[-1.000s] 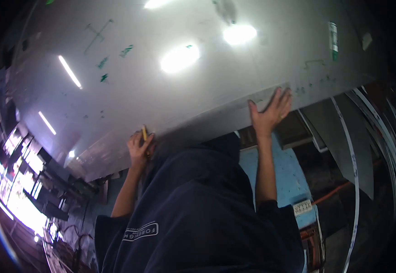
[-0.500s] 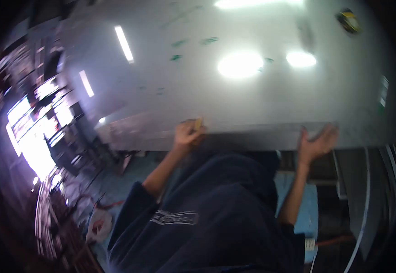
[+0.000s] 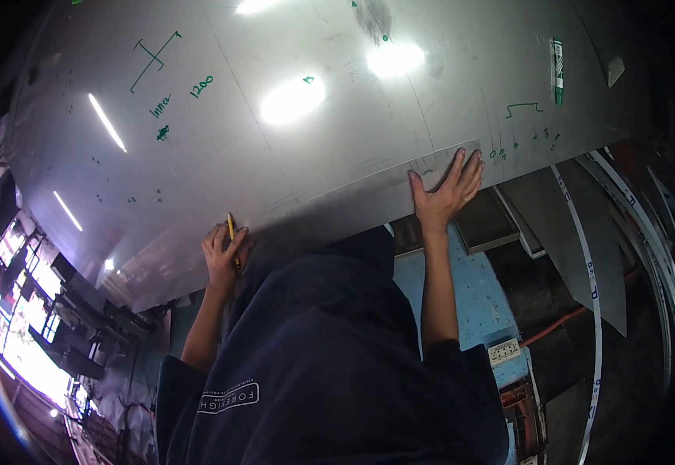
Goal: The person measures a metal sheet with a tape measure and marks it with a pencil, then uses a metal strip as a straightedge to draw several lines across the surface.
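Observation:
A large grey metal sheet with green handwriting and thin scribed lines lies before me. Near its front edge, my left hand is closed around a slim yellow pencil, its tip pointing away from me. My right hand rests palm down with fingers spread, on what looks like a flat metal strip along the front edge. Small green marks sit on the sheet just right of those fingers.
A green marker lies at the sheet's upper right, with a small pale piece beyond it. Below right are a white power socket, a long printed strip and leaning sheet offcuts. Machinery and bright windows fill the left.
The view has turned and sharpened, so both hands appear further left. The left hand still holds the pencil; the right hand's fingers now lie spread on the strip. A yellow-and-black object has left view.

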Demonstrator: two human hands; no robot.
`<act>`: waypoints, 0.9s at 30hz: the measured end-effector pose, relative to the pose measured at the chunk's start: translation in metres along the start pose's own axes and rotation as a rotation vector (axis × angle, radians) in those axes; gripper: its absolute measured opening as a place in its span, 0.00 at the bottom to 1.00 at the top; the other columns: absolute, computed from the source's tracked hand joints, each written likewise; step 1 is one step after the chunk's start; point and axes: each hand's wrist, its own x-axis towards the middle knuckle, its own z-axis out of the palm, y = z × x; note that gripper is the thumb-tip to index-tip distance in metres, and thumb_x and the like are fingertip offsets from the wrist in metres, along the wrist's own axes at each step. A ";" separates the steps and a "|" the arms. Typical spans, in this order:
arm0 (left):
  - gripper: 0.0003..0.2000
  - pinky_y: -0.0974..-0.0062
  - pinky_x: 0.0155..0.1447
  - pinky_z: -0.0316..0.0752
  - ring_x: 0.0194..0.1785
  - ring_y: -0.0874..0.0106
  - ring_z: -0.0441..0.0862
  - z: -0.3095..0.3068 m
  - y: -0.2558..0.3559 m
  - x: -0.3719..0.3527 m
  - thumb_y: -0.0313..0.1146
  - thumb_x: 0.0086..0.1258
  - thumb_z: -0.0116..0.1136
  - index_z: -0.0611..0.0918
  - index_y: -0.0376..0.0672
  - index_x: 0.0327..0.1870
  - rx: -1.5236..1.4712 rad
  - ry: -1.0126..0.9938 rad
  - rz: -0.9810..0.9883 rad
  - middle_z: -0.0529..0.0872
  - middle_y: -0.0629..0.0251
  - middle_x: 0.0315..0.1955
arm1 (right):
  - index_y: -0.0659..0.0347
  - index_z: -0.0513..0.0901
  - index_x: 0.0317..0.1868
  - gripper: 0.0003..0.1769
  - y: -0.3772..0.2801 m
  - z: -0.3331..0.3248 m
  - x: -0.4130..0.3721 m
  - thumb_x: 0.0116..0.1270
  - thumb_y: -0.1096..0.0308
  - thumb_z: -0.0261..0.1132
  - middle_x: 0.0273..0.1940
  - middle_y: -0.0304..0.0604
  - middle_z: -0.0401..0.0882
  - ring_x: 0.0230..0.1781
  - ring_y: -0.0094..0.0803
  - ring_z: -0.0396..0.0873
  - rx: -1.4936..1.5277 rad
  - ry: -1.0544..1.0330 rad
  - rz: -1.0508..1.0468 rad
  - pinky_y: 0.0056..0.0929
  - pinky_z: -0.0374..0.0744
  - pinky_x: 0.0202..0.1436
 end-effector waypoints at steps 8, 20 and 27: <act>0.25 0.51 0.65 0.70 0.63 0.54 0.75 0.004 -0.001 -0.002 0.34 0.56 0.78 0.85 0.57 0.58 -0.007 0.007 -0.017 0.78 0.56 0.59 | 0.58 0.59 0.80 0.62 -0.001 -0.001 0.001 0.56 0.28 0.70 0.80 0.62 0.49 0.80 0.67 0.48 0.001 0.010 0.009 0.72 0.48 0.76; 0.26 0.50 0.64 0.69 0.63 0.52 0.74 0.001 0.002 0.000 0.34 0.57 0.78 0.83 0.56 0.59 0.009 -0.014 -0.021 0.77 0.55 0.58 | 0.58 0.59 0.80 0.61 0.001 0.000 0.001 0.57 0.28 0.69 0.81 0.62 0.48 0.80 0.67 0.47 0.015 0.004 0.005 0.72 0.48 0.76; 0.27 0.51 0.64 0.69 0.63 0.53 0.75 0.002 0.000 -0.002 0.35 0.57 0.78 0.83 0.57 0.59 0.011 0.001 -0.012 0.78 0.55 0.58 | 0.58 0.58 0.81 0.62 0.001 0.000 0.000 0.57 0.27 0.69 0.81 0.62 0.48 0.80 0.68 0.47 -0.003 -0.005 0.001 0.72 0.49 0.76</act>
